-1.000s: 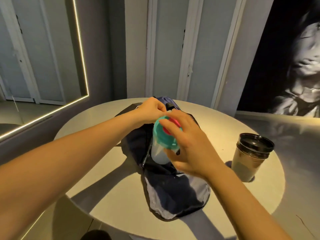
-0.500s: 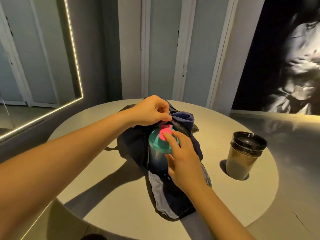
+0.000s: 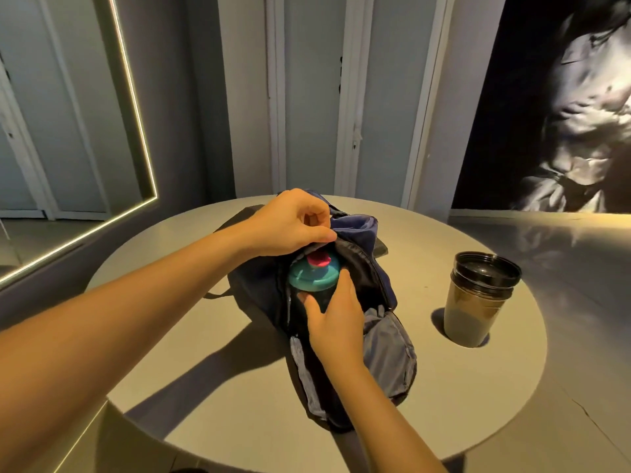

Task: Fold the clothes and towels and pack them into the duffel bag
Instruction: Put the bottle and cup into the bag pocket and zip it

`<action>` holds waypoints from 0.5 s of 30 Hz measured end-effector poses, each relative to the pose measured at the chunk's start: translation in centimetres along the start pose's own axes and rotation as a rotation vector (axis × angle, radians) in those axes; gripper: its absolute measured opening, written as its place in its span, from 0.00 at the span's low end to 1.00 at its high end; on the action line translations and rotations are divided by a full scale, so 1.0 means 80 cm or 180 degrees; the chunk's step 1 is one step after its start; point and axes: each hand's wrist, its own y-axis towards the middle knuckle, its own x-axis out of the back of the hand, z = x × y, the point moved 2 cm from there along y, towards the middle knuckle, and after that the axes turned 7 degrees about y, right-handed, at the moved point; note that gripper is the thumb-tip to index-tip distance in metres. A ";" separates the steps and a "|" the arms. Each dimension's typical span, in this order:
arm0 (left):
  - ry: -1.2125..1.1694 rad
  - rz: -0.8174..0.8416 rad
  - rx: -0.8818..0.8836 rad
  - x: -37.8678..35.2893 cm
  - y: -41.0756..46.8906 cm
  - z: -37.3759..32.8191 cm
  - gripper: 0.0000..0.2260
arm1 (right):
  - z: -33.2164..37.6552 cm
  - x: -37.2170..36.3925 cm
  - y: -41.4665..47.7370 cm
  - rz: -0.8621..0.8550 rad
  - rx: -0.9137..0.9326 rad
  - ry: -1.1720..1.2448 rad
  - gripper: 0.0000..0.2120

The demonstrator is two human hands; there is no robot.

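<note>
A dark navy duffel bag (image 3: pixel 386 356) with grey lining lies unzipped on the round table (image 3: pixel 444 397). My left hand (image 3: pixel 290 223) pinches the far edge of the bag's opening and holds it up. A bottle with a teal lid and pink cap (image 3: pixel 314 273) stands partly inside the bag, its body mostly hidden. My right hand (image 3: pixel 336 319) grips the bottle just below the lid, fingers curled round it. No clothes or towels can be made out apart from dark fabric inside the bag.
A tan cup with a black lid (image 3: pixel 478 302) stands on the table to the right of the bag. A lit mirror frame (image 3: pixel 136 114) is on the left wall; a large dark picture (image 3: pixel 563 97) hangs at the right.
My right hand has lowered the bottle deeper into the bag and slid from its lid down to its side. My left hand has kept lifting the bag's edge.
</note>
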 end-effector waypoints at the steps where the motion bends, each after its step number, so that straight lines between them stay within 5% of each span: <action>1: 0.0023 -0.0005 -0.0009 -0.001 0.001 0.000 0.07 | -0.004 0.001 0.001 -0.0042 -0.0098 0.0215 0.37; 4: 0.0232 -0.0169 0.0088 -0.003 0.001 0.007 0.08 | -0.017 -0.002 -0.011 -0.0086 -0.0369 0.0620 0.37; 9: 0.0438 -0.0252 -0.0326 -0.008 -0.010 -0.001 0.05 | -0.011 -0.013 -0.003 0.0127 -0.0490 -0.0054 0.23; 15: 0.1069 -0.0267 -0.0354 -0.019 -0.019 0.011 0.07 | -0.003 -0.005 0.017 0.0470 -0.0618 -0.0352 0.21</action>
